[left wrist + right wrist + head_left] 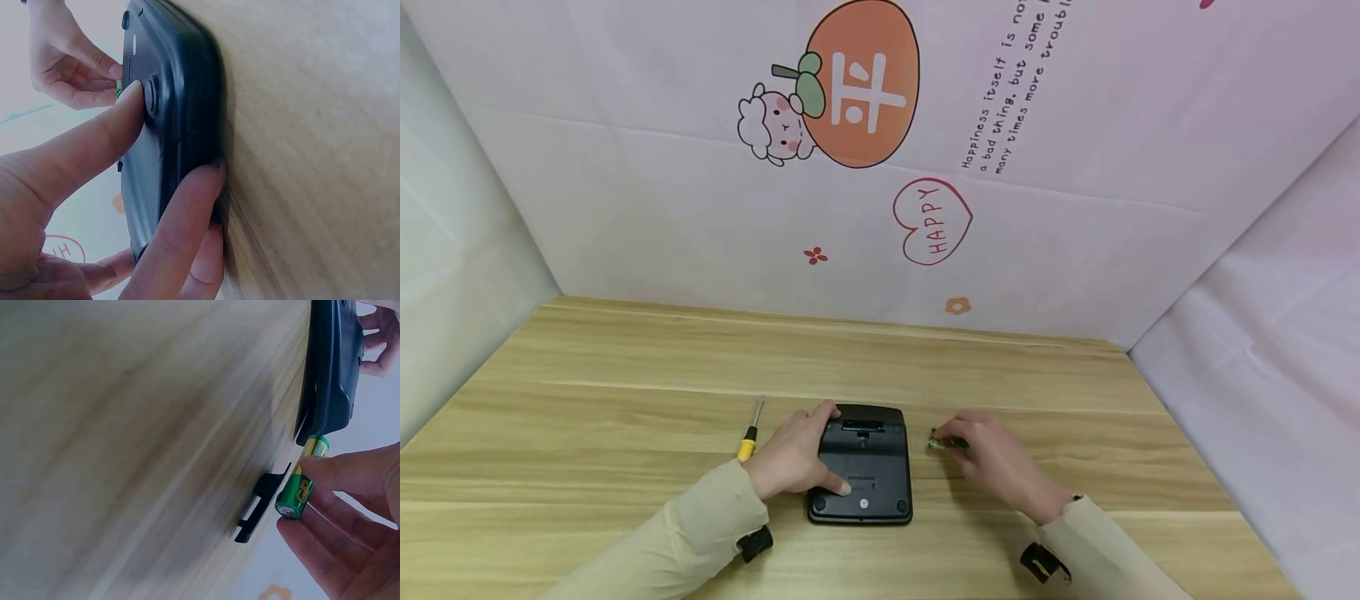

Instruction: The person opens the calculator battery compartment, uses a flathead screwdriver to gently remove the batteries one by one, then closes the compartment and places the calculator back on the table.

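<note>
A black calculator point(880, 479) lies face down on the table, its small battery compartment point(862, 426) uncovered near the far end. My left hand point(793, 454) grips its left side, thumb pressed on the back and fingers along the edge. To the right of the calculator, my right hand point(996, 462) pinches a green and gold battery point(295, 495) between thumb and fingers. Just beside that battery, in the right wrist view, a small black battery cover point(270, 482) sits on the table. Whether anything lies inside the compartment is too small to tell.
A screwdriver point(747, 446) with a yellow and black handle lies left of the calculator, beside my left hand. The wooden table point(647, 358) ends at a printed white cloth point(700, 225) at the back, and white cloth also hangs on both sides.
</note>
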`<state>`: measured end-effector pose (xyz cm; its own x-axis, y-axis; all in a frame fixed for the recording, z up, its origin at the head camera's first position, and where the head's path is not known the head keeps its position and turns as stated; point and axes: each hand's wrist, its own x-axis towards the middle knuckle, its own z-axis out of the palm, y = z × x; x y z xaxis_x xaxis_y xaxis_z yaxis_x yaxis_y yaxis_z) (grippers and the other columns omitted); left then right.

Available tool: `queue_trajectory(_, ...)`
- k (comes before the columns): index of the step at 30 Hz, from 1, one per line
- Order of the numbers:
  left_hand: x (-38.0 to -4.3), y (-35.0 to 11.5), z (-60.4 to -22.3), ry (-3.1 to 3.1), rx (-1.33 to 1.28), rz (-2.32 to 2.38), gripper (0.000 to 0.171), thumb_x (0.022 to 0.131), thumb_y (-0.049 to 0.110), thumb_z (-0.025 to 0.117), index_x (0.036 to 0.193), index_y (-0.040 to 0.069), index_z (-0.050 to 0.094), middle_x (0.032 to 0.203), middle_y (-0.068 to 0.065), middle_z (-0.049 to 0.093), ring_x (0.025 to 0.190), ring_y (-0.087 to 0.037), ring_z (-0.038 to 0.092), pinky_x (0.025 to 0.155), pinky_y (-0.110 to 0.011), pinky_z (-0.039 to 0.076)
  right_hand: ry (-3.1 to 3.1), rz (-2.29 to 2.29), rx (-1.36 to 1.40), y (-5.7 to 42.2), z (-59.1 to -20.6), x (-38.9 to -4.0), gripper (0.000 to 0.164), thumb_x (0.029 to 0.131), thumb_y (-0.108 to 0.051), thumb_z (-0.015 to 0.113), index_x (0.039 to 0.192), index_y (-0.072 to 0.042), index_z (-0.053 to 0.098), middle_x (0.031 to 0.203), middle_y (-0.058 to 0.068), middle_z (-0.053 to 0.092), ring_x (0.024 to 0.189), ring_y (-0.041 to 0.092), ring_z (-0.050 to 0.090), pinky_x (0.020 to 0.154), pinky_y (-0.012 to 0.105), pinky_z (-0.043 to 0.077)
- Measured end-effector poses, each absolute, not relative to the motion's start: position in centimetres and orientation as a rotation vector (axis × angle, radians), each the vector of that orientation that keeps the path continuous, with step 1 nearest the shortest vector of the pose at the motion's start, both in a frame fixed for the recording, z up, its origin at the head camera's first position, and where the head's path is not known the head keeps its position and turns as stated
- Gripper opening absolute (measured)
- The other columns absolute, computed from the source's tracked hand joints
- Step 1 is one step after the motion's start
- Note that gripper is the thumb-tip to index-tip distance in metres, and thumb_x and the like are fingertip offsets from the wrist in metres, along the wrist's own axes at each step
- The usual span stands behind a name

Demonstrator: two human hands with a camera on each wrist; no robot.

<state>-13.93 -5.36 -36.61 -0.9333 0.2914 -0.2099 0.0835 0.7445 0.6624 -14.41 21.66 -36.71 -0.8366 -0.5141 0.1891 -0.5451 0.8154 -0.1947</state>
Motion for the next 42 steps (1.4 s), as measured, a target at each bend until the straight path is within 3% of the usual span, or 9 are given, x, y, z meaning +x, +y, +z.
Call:
queue_trajectory(15,-13.9,-5.4,-36.6,2.646,0.298,0.981,0.090,0.061,0.026,0.092,0.136,0.012,0.044,0.125,-0.022,0.052,0.109,-0.033,0.054,0.090,-0.050,0.046,-2.842,0.374,0.863,22.7,-37.0,-13.7,0.022,0.077,0.002,0.075,0.095,-0.010,0.072,0.094,0.000,0.070,0.084,0.015,0.067,0.073,0.030,0.055)
queue_trajectory(25,-13.9,-5.4,-36.4,2.644,0.291,0.983,0.090,0.061,0.025,0.091,0.137,0.012,0.044,0.126,-0.022,0.052,0.110,-0.034,0.053,0.090,-0.050,0.046,-2.831,0.381,0.885,23.0,-37.1,-13.2,0.024,0.075,0.002,0.076,0.095,-0.011,0.073,0.091,-0.001,0.069,0.076,0.009,0.064,0.063,0.022,0.050)
queue_trajectory(42,-13.9,-5.4,-36.4,2.635,0.285,0.995,0.091,0.062,0.025,0.091,0.138,0.013,0.043,0.128,-0.023,0.050,0.112,-0.035,0.052,0.092,-0.051,0.046,-2.860,0.334,0.861,22.9,-37.5,-13.3,0.021,0.076,-0.001,0.076,0.094,-0.012,0.073,0.092,-0.001,0.069,0.081,0.014,0.066,0.070,0.030,0.054)
